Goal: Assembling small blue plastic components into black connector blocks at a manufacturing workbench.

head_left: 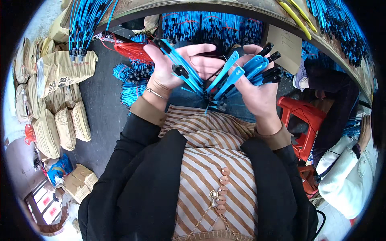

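A fanned bunch of slim blue plastic sticks with black ends [230, 82] is spread between my hands, its lower ends meeting above my lap. My right hand [259, 94] is closed around the right part, thumb across the blue ends and fingers behind. Against the palm of my left hand [168, 70] lean a few more blue sticks [187, 72] with black tips. The fingers of that hand stretch flat to the right and its thumb stands away from the sticks. What kind of article the sticks are, I cannot make out.
Tied bundles of blue sticks [134, 94] are stacked beyond and left of my hands. A wooden table [136, 9] curves across the far side, with yellow-handled pliers [296, 18] on it. A red stool [301, 114] and a seated person in white [345, 172] are right; paper sacks [46, 132] stand left.
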`<action>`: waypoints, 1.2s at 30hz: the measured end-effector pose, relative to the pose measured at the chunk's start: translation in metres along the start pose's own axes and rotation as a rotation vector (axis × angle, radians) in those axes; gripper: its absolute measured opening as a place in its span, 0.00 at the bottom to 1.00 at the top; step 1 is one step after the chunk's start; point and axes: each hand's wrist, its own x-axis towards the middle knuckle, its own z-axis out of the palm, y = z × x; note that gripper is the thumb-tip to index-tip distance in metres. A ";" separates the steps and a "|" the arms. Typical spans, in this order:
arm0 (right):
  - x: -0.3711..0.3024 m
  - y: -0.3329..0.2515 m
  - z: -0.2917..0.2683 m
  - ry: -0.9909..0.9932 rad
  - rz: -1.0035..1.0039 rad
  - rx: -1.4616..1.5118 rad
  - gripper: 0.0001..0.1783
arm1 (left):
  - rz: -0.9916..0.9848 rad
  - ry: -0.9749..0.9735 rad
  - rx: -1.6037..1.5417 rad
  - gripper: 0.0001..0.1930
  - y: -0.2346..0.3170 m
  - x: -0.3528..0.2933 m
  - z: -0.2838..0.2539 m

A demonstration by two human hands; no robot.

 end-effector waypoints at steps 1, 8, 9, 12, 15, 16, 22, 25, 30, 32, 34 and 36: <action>0.002 0.001 0.001 0.019 0.014 -0.023 0.26 | 0.025 0.019 0.131 0.16 0.004 -0.001 0.003; 0.013 -0.003 0.013 0.044 -0.026 -0.052 0.26 | 0.186 0.143 0.912 0.16 0.020 -0.005 0.022; 0.014 -0.003 0.015 0.016 -0.039 -0.020 0.28 | 0.206 0.194 0.896 0.17 0.018 -0.004 0.022; 0.018 -0.002 0.018 -0.067 -0.077 0.078 0.37 | 0.264 0.344 0.844 0.22 0.013 0.000 0.020; 0.026 0.005 0.008 -0.260 -0.313 -0.092 0.48 | 0.357 0.211 0.769 0.17 0.008 -0.003 0.001; 0.029 0.009 0.002 -0.353 -0.433 -0.177 0.54 | 0.403 0.141 0.732 0.14 0.008 -0.005 -0.005; 0.029 0.027 -0.035 -0.142 -0.156 0.347 0.83 | 0.416 -0.002 0.462 0.11 0.014 -0.021 -0.019; 0.026 0.078 -0.049 -0.420 -0.156 -0.121 0.85 | 0.431 -0.040 0.433 0.11 0.015 -0.014 -0.024; 0.013 0.063 -0.001 -0.625 -0.024 0.068 0.70 | 0.396 0.140 0.304 0.11 0.014 -0.020 -0.016; 0.013 0.055 0.006 -0.589 0.068 0.089 0.63 | 0.339 0.326 0.203 0.12 0.016 -0.021 -0.012; 0.014 0.067 0.006 -0.559 0.086 0.210 0.58 | 0.365 0.350 0.121 0.12 0.014 -0.024 -0.023; 0.015 0.086 0.006 -0.498 0.126 0.455 0.49 | 0.413 0.403 -0.047 0.12 0.009 -0.031 -0.041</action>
